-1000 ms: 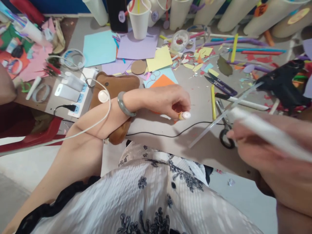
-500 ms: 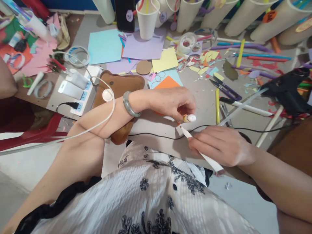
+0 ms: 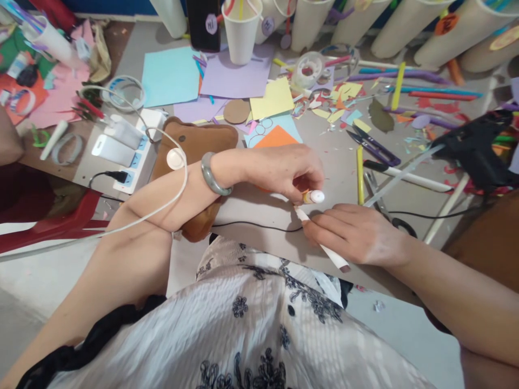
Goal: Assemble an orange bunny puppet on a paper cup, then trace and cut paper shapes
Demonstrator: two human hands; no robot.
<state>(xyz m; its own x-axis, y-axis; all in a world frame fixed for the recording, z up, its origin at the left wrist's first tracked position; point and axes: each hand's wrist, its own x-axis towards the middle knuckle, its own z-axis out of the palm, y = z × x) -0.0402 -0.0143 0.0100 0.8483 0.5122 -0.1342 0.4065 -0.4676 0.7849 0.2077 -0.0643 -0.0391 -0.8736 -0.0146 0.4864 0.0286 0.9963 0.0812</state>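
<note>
My left hand (image 3: pixel 286 166), with a grey bangle (image 3: pixel 212 175) at the wrist, pinches a small white round-ended piece (image 3: pixel 317 196) that shows orange-yellow beside the fingers. What exactly this piece is I cannot make out. My right hand (image 3: pixel 352 233) is closed around a white marker (image 3: pixel 334 258), held slanting like a pen. Its tip is at the left fingertips, close under the small piece; whether they touch I cannot tell. Orange paper (image 3: pixel 278 137) lies partly under my left hand. A brown pouch (image 3: pixel 194 140) rests beneath my left forearm.
A power strip (image 3: pixel 144 154) with chargers stands left, its white cable (image 3: pixel 184 181) crossing my forearm. Purple snips (image 3: pixel 375 146), scissors (image 3: pixel 377 192) and a black glue gun (image 3: pixel 478 146) lie right. Paper cups (image 3: pixel 241 38) and paper scraps fill the back.
My right hand has moved a little left and up, bringing the marker's tip to the left fingertips. My left hand keeps nearly the same pose with the small piece.
</note>
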